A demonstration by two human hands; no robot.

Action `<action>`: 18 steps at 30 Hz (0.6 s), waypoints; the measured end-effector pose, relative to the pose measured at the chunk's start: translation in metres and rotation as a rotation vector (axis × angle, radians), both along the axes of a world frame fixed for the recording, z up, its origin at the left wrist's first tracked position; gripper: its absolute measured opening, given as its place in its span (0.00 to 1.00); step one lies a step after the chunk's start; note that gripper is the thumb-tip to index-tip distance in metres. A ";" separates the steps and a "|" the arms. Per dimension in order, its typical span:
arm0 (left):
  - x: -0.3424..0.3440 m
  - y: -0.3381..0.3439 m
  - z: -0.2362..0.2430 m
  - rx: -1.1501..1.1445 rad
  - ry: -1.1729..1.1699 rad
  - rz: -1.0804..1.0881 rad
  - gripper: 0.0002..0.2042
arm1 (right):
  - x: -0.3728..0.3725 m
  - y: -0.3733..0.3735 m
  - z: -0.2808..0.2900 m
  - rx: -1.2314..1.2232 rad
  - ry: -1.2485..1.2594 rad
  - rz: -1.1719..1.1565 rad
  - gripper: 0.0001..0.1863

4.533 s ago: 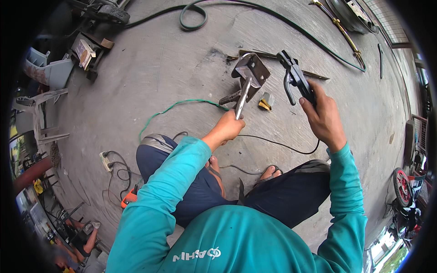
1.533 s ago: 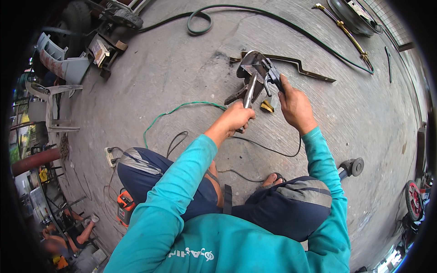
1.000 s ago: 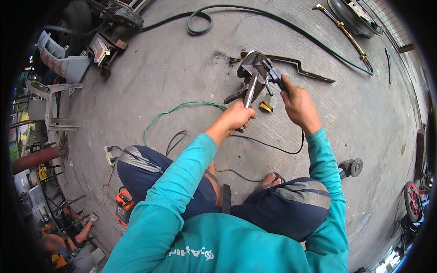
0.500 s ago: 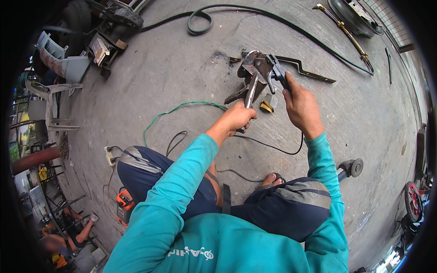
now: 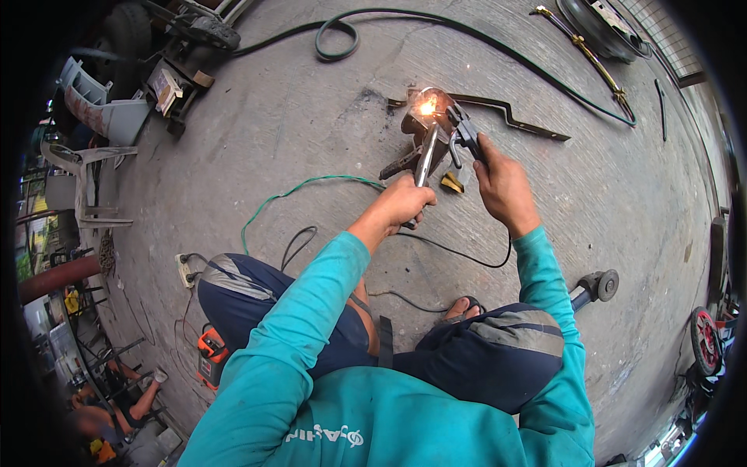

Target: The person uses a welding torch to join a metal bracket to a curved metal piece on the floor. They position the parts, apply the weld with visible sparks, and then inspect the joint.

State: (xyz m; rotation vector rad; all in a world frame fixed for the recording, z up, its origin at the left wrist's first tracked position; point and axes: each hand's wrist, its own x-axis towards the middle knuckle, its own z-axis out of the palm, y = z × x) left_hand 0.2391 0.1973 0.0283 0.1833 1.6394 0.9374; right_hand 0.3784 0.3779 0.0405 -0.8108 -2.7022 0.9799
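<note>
Floor: we crouch over grey, scuffed concrete [image 5: 257, 140], with a black hose [image 5: 498, 43] looping across its far side.
Bracket: the brown metal bracket [image 5: 440, 117] lies ahead of both our hands, near the middle of the view, with a bent flat bar [image 5: 537, 131] beyond it and to its right.
Glow: a bright orange glow [image 5: 428, 105] with sparks sits on the bracket's upper part and hides the surface there.
Left hand: our left hand [image 5: 405, 204] is closed around a silver pipe [image 5: 426, 156].
Pipe's long axis: it runs from our left fist forward and slightly right to the bracket; we cannot tell whether the two are joined.
Right hand: our right hand [image 5: 506, 183] is wrapped around the handle of a black clamp [image 5: 467, 138].
Clamp's lie: it slants forward and left, its head just beside the bracket's right edge; we cannot tell if they touch.
Nearer hand: both fists are near the bracket, left from behind, right from behind and to the right; we cannot rank them.
Beside: a small yellow block [image 5: 451, 184] lies between our hands.
</note>
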 end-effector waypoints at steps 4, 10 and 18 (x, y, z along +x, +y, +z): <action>0.000 -0.002 -0.001 0.043 -0.017 0.071 0.11 | 0.000 -0.003 -0.001 0.019 -0.010 -0.007 0.29; 0.001 -0.001 0.005 0.030 -0.004 0.072 0.10 | 0.000 -0.003 -0.002 0.034 -0.015 -0.010 0.29; 0.000 -0.003 0.001 0.047 -0.021 0.055 0.13 | 0.002 -0.006 -0.005 0.065 0.009 -0.007 0.29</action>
